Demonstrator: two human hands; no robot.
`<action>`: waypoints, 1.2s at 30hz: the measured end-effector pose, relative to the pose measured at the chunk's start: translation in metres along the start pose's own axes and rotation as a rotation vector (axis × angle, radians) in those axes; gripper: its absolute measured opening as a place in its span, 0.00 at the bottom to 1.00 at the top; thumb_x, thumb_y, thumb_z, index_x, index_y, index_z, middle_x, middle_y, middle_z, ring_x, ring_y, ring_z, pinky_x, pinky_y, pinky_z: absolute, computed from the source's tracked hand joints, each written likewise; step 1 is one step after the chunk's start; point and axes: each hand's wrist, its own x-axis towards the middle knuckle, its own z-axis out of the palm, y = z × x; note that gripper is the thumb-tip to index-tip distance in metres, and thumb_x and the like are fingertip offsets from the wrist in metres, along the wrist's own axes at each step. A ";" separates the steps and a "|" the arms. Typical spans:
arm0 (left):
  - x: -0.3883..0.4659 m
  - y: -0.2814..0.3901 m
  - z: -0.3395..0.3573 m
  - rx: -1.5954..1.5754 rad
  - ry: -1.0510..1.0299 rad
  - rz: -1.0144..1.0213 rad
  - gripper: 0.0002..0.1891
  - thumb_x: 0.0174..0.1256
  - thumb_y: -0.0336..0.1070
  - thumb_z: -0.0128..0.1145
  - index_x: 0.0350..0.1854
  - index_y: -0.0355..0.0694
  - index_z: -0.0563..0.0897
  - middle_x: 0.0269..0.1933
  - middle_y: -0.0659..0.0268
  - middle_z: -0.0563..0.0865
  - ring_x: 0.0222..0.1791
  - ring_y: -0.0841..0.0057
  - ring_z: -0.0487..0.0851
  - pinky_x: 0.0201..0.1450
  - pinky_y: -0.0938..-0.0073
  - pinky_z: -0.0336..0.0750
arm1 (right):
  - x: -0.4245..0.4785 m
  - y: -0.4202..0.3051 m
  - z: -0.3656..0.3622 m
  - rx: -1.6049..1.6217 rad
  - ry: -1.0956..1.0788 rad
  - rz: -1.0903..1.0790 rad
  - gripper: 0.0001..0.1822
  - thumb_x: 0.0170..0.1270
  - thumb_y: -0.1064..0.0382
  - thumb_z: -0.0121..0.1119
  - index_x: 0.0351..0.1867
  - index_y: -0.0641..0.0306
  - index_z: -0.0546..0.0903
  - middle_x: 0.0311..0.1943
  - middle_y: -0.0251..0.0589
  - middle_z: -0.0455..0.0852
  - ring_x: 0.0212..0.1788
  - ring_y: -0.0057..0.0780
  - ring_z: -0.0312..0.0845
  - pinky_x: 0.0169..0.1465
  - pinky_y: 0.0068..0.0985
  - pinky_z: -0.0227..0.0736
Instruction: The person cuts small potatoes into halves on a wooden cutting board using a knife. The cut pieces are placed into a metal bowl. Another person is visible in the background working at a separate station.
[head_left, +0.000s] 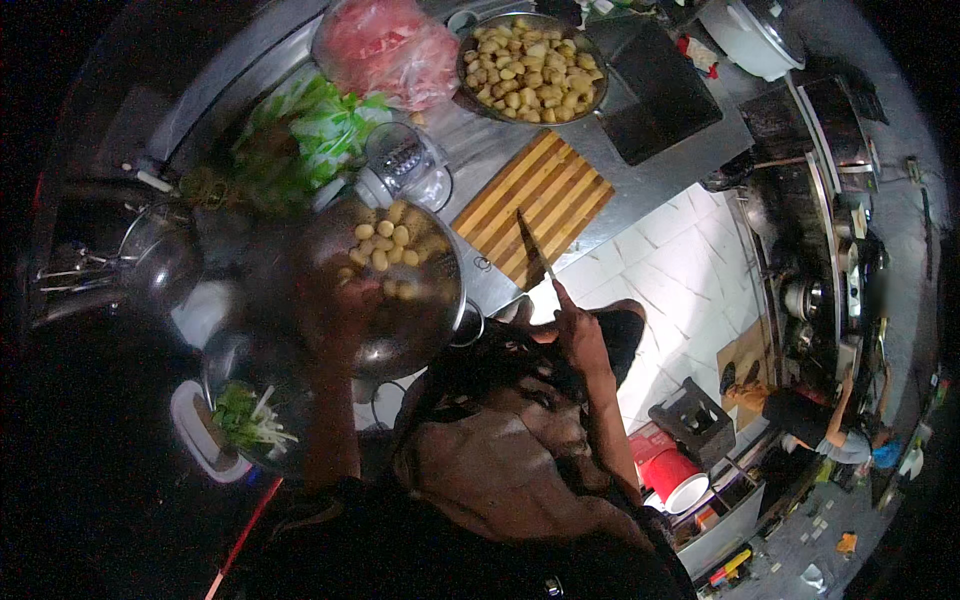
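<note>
In the head view my right hand (581, 330) is closed around the handle of a knife (534, 241). Its blade lies across or just over a striped wooden cutting board (525, 187) at the edge of a metal counter. To the left, my left hand (360, 296) reaches into a large perforated metal colander (360, 349), beside several small pale potatoes (381, 244). Shadow hides its fingers, so I cannot tell whether it grips one. Behind the board stands a metal bowl (600, 97) full of peeled or cut potato pieces (536, 71).
Bagged raw meat (390, 52), leafy greens (330, 131) and a clear plastic container (405, 161) stand behind the colander. A black tray (660, 97) lies right of the bowl. Greens (247, 416) sit lower left. Another person (810, 420) stands at the stoves on the right.
</note>
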 end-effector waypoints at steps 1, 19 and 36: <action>-0.007 -0.001 0.021 -0.056 0.012 -0.055 0.24 0.84 0.53 0.52 0.60 0.38 0.89 0.53 0.48 0.92 0.57 0.47 0.88 0.64 0.46 0.78 | -0.002 -0.004 -0.004 0.042 -0.009 -0.001 0.36 0.76 0.72 0.56 0.85 0.54 0.67 0.38 0.65 0.86 0.36 0.62 0.84 0.44 0.45 0.78; 0.041 0.007 0.076 0.077 0.364 0.610 0.20 0.77 0.27 0.63 0.69 0.35 0.83 0.68 0.49 0.80 0.68 0.49 0.80 0.70 0.54 0.78 | -0.020 -0.005 0.003 0.367 0.049 -0.004 0.32 0.81 0.72 0.51 0.85 0.62 0.64 0.55 0.69 0.86 0.57 0.60 0.87 0.63 0.35 0.78; 0.213 0.130 0.227 -0.604 -0.084 0.182 0.14 0.78 0.31 0.66 0.61 0.36 0.86 0.52 0.59 0.93 0.51 0.68 0.90 0.57 0.66 0.82 | -0.010 -0.036 -0.021 0.497 0.147 0.201 0.29 0.87 0.64 0.47 0.85 0.61 0.63 0.60 0.65 0.88 0.60 0.56 0.89 0.63 0.41 0.80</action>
